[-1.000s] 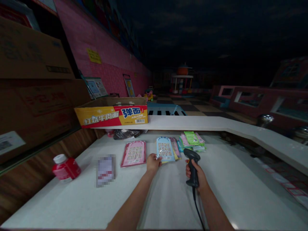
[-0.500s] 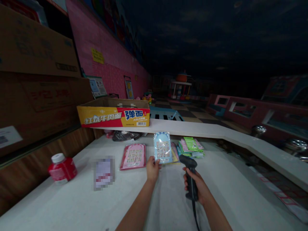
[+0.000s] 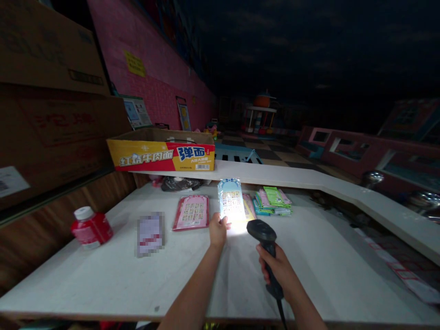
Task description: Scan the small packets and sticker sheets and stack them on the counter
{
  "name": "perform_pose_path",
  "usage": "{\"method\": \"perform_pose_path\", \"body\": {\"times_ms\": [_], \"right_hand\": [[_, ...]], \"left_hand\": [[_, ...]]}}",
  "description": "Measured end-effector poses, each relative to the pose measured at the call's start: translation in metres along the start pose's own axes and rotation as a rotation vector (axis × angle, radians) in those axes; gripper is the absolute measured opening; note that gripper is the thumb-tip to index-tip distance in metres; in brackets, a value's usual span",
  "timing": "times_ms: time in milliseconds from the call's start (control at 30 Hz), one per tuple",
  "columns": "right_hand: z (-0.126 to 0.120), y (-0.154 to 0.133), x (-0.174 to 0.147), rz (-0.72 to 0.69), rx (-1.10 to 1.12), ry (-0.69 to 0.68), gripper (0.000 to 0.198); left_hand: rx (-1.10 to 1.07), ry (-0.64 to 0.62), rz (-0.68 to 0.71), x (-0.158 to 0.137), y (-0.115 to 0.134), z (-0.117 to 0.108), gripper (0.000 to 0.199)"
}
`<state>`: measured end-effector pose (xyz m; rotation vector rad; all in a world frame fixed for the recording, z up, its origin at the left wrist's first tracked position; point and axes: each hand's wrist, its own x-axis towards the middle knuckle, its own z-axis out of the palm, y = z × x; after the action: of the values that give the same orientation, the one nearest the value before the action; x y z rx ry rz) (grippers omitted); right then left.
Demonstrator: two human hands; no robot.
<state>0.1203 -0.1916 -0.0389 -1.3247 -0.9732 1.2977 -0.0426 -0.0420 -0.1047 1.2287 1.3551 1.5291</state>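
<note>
My left hand (image 3: 218, 231) pinches the lower left corner of a light blue packet (image 3: 231, 195) in clear plastic, tilted up from the table. White light from the scanner washes out the packet's lower part. In my right hand (image 3: 277, 263) is a black corded barcode scanner (image 3: 263, 233), its head pointing at the packet. Behind the blue packet a yellow packet (image 3: 248, 206) partly shows. Left of my left hand lies a pink packet stack (image 3: 191, 211). A pile of green and pink packets (image 3: 273, 200) rests further back to the right.
A red bottle with a white cap (image 3: 91, 228) and a blurred-out card (image 3: 150, 233) are on the white table (image 3: 185, 270) at left. A yellow and red carton (image 3: 161, 155) sits on the raised ledge (image 3: 275, 174). Brown boxes (image 3: 62, 123) are stacked at far left.
The scanner's light has come on and falls on the blue packet. Its head has swung slightly left toward the packet. My view has tipped down, showing the table's front edge.
</note>
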Motion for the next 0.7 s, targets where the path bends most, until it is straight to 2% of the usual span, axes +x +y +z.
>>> {"method": "perform_pose_path", "body": {"times_ms": [200, 400, 600, 700], "right_hand": [[-0.001, 0.000, 0.002, 0.025, -0.003, -0.012, 0.046], [0.000, 0.000, 0.030, -0.001, 0.179, 0.058, 0.046], [-0.014, 0.007, 0.069, -0.035, 0.495, -0.116, 0.049], [-0.022, 0.018, 0.078, -0.017, 0.582, -0.142, 0.045]], "left_hand": [[-0.086, -0.028, 0.014, 0.000, -0.005, 0.002, 0.021], [-0.133, -0.047, 0.003, 0.000, -0.004, 0.002, 0.024], [-0.124, -0.059, -0.015, -0.004, -0.003, 0.002, 0.021], [-0.140, -0.067, -0.029, -0.005, -0.001, 0.002, 0.022]]}}
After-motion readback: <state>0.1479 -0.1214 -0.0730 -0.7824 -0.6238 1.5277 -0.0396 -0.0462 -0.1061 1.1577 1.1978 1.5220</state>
